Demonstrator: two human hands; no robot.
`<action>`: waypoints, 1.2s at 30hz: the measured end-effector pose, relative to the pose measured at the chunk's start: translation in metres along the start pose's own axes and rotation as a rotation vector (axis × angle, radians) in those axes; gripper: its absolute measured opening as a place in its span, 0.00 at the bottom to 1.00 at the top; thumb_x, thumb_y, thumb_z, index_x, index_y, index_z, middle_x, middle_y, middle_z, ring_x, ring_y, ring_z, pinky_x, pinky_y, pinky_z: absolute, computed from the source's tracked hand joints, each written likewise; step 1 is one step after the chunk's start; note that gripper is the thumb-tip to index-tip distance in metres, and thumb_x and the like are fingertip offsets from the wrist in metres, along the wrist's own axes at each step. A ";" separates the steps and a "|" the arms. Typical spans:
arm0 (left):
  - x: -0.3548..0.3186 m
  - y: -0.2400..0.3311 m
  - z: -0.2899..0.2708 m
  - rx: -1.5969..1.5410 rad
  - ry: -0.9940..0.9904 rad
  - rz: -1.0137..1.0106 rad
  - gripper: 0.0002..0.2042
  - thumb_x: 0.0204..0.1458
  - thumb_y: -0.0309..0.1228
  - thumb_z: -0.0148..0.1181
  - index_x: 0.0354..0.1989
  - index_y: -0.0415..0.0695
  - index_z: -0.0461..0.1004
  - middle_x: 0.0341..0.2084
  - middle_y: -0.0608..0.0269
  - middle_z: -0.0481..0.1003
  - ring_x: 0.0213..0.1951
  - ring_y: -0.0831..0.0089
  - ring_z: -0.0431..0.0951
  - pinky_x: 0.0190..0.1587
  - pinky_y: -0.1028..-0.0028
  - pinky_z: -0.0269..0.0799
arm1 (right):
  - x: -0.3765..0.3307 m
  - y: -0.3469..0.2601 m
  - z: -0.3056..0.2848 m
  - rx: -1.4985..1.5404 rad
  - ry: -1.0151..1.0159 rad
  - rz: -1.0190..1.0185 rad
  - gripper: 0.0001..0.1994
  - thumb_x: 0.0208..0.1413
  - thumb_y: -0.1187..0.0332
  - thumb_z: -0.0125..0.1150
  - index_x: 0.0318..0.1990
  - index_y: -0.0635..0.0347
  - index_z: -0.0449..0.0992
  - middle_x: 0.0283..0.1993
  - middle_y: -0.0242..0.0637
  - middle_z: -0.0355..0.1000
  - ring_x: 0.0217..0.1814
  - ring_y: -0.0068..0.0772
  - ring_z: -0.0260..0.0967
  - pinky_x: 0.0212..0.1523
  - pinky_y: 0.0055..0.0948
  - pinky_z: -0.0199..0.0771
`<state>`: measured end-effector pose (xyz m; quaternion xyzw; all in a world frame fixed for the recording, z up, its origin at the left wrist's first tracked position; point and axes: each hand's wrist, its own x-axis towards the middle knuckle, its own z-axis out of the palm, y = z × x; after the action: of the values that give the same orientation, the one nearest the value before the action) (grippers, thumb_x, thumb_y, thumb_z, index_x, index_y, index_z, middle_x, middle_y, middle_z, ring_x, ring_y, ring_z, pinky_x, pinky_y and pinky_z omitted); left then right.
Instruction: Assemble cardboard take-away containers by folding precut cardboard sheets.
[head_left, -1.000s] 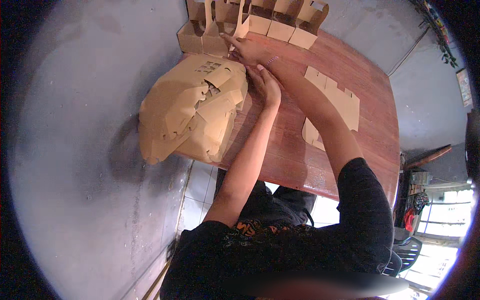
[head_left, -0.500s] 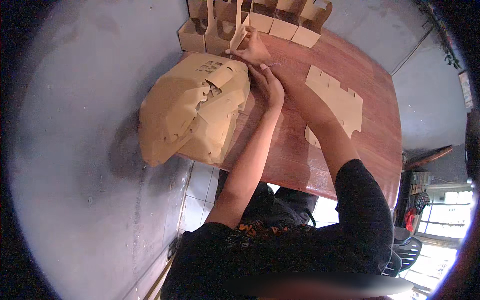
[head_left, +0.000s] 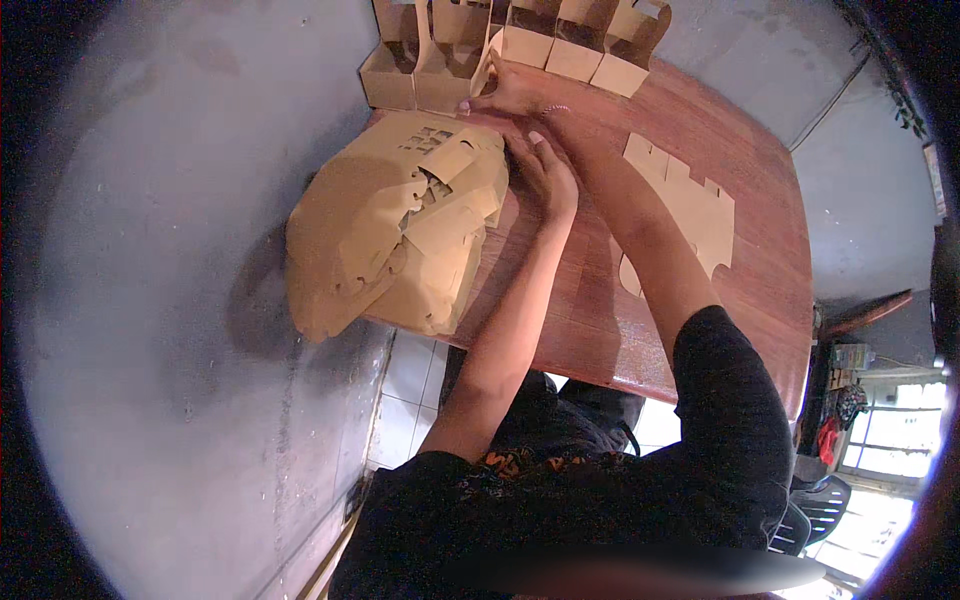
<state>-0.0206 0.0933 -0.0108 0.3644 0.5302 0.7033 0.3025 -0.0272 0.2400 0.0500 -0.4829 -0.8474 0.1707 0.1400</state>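
Beyond the cardboard pile (head_left: 350, 205) on the counter (head_left: 575, 295), several boxes (head_left: 443, 93) stand already folded, while the pile and the sheet (head_left: 690, 205) right of it look unfolded, the left hand (head_left: 550, 180), fingers unclenched, lying by its right edge and the right hand (head_left: 518, 92), grip impossible to tell, past its far corner.

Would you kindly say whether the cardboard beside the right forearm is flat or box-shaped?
Flat: the cardboard lies along the table, no walls raised.
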 end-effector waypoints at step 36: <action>-0.002 -0.009 0.002 0.025 -0.038 -0.023 0.32 0.67 0.44 0.38 0.70 0.30 0.44 0.69 0.37 0.49 0.71 0.50 0.48 0.72 0.59 0.39 | -0.039 0.039 0.021 0.307 0.227 -0.136 0.48 0.51 0.44 0.68 0.72 0.61 0.51 0.63 0.53 0.68 0.65 0.49 0.66 0.65 0.39 0.65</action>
<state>-0.0176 0.0954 -0.0194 0.3753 0.5373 0.6860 0.3160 0.0135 0.2215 0.0123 -0.4138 -0.8207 0.2327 0.3178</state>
